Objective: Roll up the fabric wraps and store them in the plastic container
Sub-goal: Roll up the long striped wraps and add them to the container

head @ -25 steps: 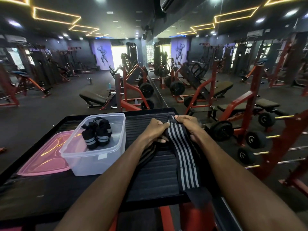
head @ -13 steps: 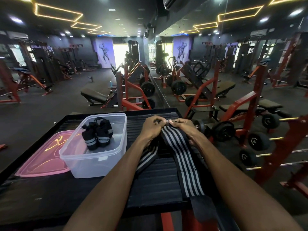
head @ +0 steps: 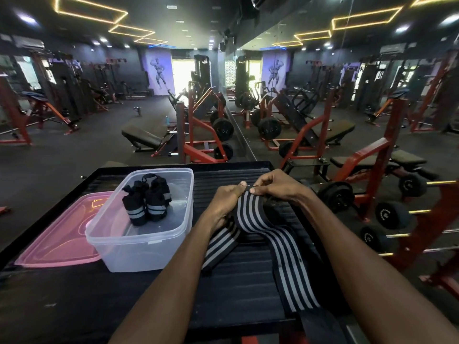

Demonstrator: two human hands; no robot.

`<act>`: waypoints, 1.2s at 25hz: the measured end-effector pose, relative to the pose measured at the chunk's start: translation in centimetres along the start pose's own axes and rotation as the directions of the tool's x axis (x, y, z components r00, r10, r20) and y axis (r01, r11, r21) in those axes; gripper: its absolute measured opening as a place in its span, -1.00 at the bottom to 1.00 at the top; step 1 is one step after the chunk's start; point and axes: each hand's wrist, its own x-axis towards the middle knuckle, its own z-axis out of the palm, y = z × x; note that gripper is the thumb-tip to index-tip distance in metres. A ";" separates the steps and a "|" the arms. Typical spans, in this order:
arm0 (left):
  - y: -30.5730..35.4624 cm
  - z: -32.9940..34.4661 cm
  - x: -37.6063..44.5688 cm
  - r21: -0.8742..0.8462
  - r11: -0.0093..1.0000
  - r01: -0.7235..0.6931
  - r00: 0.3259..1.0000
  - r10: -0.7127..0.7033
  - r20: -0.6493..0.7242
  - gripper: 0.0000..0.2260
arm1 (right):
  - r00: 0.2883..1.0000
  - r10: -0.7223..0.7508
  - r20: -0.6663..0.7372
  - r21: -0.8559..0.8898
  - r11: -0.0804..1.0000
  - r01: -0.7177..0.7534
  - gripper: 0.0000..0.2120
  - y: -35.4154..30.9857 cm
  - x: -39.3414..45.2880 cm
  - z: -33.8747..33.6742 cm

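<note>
Your hands have closed together, left hand (head: 227, 203) and right hand (head: 278, 186) pinching the striped wrap (head: 250, 214) end at 12 o'clock; roll tightly, edges aligned.

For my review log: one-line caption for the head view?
Both hands pinch a striped wrap's far end; two rolled wraps sit in the container.

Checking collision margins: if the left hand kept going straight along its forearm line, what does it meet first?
Probably the right hand: the left hand points up and right, both pinching the striped wrap's far end. Beyond lies the black tray's rim. Depth is unclear.
</note>
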 end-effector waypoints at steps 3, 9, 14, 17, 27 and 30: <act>-0.7 0.0 0.6 -0.009 0.983 -0.182 0.980 0.181 -0.080 -0.85 | 0.999 -0.008 -0.033 0.117 0.993 0.012 -0.75 0.6 0.3 0.8; -1.0 -0.9 1.7 0.186 0.969 -0.164 0.978 0.184 -0.096 -0.74 | 0.996 0.070 -0.049 0.562 0.826 -0.030 -0.81 2.1 1.0 2.5; -1.6 -1.9 2.0 0.281 0.942 -0.185 0.964 0.230 -0.137 -0.69 | 0.997 0.068 -0.040 0.593 0.805 -0.031 -0.85 2.7 1.3 3.3; -1.4 -1.8 1.9 0.258 0.929 -0.266 0.939 0.310 -0.147 -0.95 | 0.985 0.020 -0.170 0.443 0.895 0.058 -0.87 2.1 1.1 3.4; -1.0 -1.7 1.5 0.472 0.836 -0.279 0.882 0.417 -0.218 -0.95 | 0.978 -0.079 -0.192 0.450 0.879 0.159 -0.89 2.0 1.1 3.6; -1.1 -1.5 1.4 0.474 0.833 -0.284 0.900 0.402 -0.169 -0.95 | 0.969 -0.097 -0.228 0.424 0.886 0.189 -0.82 2.2 1.1 3.3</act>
